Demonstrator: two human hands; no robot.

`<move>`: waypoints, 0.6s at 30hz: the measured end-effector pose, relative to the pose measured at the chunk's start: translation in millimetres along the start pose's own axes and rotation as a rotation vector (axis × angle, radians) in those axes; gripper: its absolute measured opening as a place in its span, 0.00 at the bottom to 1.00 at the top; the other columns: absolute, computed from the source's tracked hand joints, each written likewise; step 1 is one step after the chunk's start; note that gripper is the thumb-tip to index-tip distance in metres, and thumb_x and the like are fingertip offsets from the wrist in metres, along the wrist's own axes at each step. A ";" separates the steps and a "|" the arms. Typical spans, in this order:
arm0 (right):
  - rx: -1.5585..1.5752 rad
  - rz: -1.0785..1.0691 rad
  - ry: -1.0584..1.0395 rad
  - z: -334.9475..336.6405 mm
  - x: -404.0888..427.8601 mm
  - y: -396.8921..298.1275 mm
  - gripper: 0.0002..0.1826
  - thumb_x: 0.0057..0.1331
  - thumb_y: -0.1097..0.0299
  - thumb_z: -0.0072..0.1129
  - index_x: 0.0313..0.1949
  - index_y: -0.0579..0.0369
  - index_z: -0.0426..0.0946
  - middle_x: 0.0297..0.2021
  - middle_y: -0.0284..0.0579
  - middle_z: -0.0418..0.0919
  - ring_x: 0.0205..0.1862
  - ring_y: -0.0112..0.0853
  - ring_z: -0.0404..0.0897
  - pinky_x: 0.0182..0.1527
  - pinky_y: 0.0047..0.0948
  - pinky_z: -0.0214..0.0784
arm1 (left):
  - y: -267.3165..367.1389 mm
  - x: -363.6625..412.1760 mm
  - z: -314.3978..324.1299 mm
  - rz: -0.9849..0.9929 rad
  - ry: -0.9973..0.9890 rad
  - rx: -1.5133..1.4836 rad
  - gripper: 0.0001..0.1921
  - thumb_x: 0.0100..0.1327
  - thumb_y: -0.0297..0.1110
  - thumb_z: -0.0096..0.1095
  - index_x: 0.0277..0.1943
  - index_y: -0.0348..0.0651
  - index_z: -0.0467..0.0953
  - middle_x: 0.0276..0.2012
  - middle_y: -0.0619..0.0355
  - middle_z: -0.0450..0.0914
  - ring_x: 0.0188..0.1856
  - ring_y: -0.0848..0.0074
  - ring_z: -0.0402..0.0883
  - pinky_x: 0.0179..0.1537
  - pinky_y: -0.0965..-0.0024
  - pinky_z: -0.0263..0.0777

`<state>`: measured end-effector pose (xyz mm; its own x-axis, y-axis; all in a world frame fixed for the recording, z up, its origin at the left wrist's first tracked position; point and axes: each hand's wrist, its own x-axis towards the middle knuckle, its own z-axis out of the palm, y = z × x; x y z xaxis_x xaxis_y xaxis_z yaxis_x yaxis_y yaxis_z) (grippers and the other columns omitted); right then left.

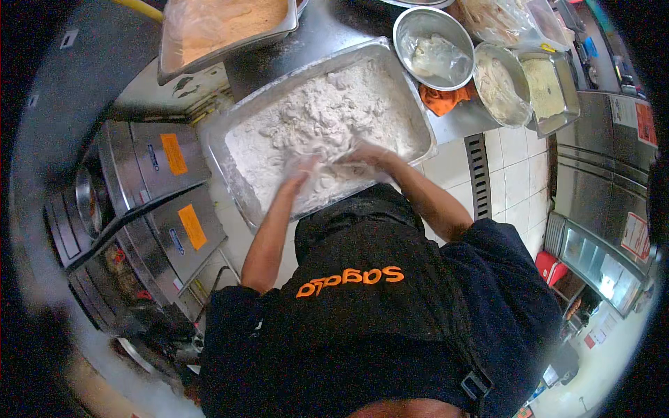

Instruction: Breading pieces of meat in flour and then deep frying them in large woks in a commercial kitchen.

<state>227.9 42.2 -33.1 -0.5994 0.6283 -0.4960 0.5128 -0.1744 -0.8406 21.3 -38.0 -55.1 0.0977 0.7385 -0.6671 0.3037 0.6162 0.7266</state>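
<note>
A large rectangular metal pan [222, 172] lies in front of me, full of a white flour-like powder [261, 133]. Lumpy, powder-coated pieces [319, 112] are heaped toward its middle and far side. Both of my hands are down in the pan and blurred by motion. My left hand [304, 170] is in the powder left of the middle, with its fingers indistinct. Close to its right, my right hand [368, 155] reaches into the same heap, its fingertips lost in blur and powder. Whether either hand grips a piece cannot be made out.
Beyond the pan at left stands a metal tray of orange-tan powder [235, 26]. To the right sit a metal bowl with a plastic bag [434, 49], an orange cloth [444, 99], a bowl of pale batter-like food [499, 86] and a pan of yellowish crumbs [543, 86]. Steel drawers [162, 157] flank my left.
</note>
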 end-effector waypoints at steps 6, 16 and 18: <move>0.115 0.160 -0.209 -2.2 -3.3 -23.2 0.24 0.48 0.59 0.58 0.37 0.69 0.68 0.26 0.50 0.73 0.28 0.33 0.71 0.31 0.32 0.65 | 16.7 5.3 20.8 -0.186 0.041 -0.300 0.26 0.52 0.34 0.57 0.54 0.36 0.62 0.44 0.53 0.74 0.41 0.74 0.74 0.43 0.72 0.67; -0.286 -0.071 0.294 -35.9 -10.6 -79.6 0.25 0.45 0.64 0.63 0.41 0.64 0.66 0.30 0.54 0.74 0.31 0.31 0.73 0.35 0.30 0.66 | -20.5 10.0 -48.9 0.858 0.382 0.348 0.24 0.52 0.25 0.55 0.53 0.33 0.59 0.34 0.53 0.76 0.36 0.73 0.75 0.39 0.72 0.69; -0.144 0.082 0.370 -50.0 -31.3 -82.8 0.27 0.44 0.59 0.65 0.41 0.63 0.69 0.34 0.53 0.74 0.35 0.35 0.73 0.40 0.30 0.66 | 35.8 -21.3 -39.6 0.222 0.085 0.021 0.24 0.57 0.34 0.51 0.53 0.32 0.57 0.47 0.48 0.69 0.45 0.65 0.72 0.49 0.68 0.65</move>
<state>234.9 74.8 62.9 -0.3047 0.8518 -0.4261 0.6463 -0.1437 -0.7495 -7.5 -20.8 -8.4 0.0843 0.8763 -0.4743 0.3032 0.4308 0.8500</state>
